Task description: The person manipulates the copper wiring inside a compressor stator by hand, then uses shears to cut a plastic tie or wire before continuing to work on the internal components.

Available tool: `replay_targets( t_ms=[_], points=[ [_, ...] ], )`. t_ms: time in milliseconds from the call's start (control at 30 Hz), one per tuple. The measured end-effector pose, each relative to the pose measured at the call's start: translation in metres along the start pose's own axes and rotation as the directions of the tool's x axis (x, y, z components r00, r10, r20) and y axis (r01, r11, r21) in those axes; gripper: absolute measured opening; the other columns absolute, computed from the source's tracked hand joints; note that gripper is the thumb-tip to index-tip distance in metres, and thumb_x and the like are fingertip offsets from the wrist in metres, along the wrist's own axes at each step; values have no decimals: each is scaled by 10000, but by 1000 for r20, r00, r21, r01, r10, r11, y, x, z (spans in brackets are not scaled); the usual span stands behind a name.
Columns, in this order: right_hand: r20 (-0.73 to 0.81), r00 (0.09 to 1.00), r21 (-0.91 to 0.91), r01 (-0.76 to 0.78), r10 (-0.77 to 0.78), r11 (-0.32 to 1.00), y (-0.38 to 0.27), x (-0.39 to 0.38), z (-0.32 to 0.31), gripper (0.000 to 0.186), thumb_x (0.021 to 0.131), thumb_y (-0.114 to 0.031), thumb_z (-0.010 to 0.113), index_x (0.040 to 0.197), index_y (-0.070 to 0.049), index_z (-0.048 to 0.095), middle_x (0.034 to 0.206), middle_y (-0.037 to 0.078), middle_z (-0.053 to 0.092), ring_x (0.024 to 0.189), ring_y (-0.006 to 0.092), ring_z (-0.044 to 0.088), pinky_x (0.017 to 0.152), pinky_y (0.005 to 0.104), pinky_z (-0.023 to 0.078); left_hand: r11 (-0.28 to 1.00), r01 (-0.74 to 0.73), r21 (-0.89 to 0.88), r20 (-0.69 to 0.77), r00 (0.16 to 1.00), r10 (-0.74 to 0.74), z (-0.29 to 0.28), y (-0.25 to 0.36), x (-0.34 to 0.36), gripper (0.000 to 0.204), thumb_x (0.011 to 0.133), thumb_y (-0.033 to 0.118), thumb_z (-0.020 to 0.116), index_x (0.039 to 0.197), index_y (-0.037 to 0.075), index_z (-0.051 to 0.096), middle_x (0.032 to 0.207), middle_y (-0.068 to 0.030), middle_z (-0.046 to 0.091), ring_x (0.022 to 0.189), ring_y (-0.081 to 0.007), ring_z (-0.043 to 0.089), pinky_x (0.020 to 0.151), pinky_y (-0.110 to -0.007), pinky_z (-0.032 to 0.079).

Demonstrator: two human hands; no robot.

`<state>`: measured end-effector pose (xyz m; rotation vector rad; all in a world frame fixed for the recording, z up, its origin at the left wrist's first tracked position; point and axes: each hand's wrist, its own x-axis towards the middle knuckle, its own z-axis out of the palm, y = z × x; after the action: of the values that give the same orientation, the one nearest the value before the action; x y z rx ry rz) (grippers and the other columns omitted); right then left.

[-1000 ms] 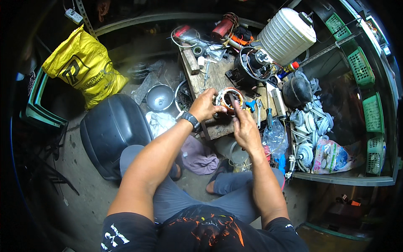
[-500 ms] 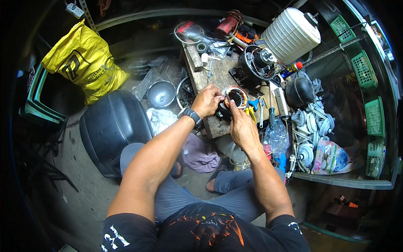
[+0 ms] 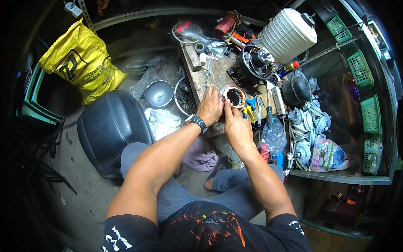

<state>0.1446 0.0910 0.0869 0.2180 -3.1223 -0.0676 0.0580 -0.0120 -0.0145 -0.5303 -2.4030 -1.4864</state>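
Note:
A round motor stator (image 3: 242,103), with a pale rim and reddish-brown windings around a dark slotted bore, rests at the near part of the wooden bench (image 3: 197,81). Beside its left edge, my left hand (image 3: 210,105) is closed with the fingertips pinched together; what they hold is too small to make out. My right hand (image 3: 238,127) grips the stator's near-left side, its index finger and thumb at the rim. Just right of the stator lie yellow-handled pliers (image 3: 250,113), a blue-handled tool (image 3: 251,102) and a wrench (image 3: 259,112).
A screwdriver (image 3: 269,117) lies farther right. Behind stands an open black motor housing (image 3: 247,69) with wires, near a white ribbed drum (image 3: 289,33). White plastic parts (image 3: 308,122) pile up at right. A black plastic case (image 3: 113,130) and a metal bowl (image 3: 159,94) sit on the floor at left.
Both hands stay at the stator. The left hand has drawn in closer to its left rim, and my right hand has shifted slightly left. The view has shifted a little.

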Motion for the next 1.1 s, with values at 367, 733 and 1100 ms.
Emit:
replay_targets(
  t_ms=[367, 733, 1100],
  points=[
    [-5, 1000, 36, 6, -6, 999, 9, -5, -6, 538, 952, -83, 517, 1480, 2, 465, 1085, 251, 686, 762, 391, 747, 645, 479, 607, 999, -26, -45, -66, 998, 23, 12, -9, -6, 189, 959, 88, 564, 1064, -44, 476, 1073, -239, 493, 1019, -431, 546, 938, -491, 466],
    [-238, 944, 552, -63, 230, 831, 53, -28, 27, 542, 967, -93, 588, 1496, -64, 477, 1295, 271, 625, 1051, 428, 691, 949, 462, 555, 982, 137, -130, 25, 991, -134, 11, -26, 1, 251, 955, 136, 595, 1107, -43, 505, 1102, -259, 531, 1041, -428, 580, 947, -480, 488],
    [119, 922, 982, -164, 367, 92, 103, 2, 75, 844, 944, -182, 772, 1625, -155, 275, 1206, 145, 681, 541, 109, 612, 428, 251, 500, 946, 276, -172, 131, 958, -255, 15, 12, -33, 282, 964, 137, 623, 1148, -42, 506, 1169, -246, 529, 1136, -424, 558, 1025, -459, 453]
  ],
)
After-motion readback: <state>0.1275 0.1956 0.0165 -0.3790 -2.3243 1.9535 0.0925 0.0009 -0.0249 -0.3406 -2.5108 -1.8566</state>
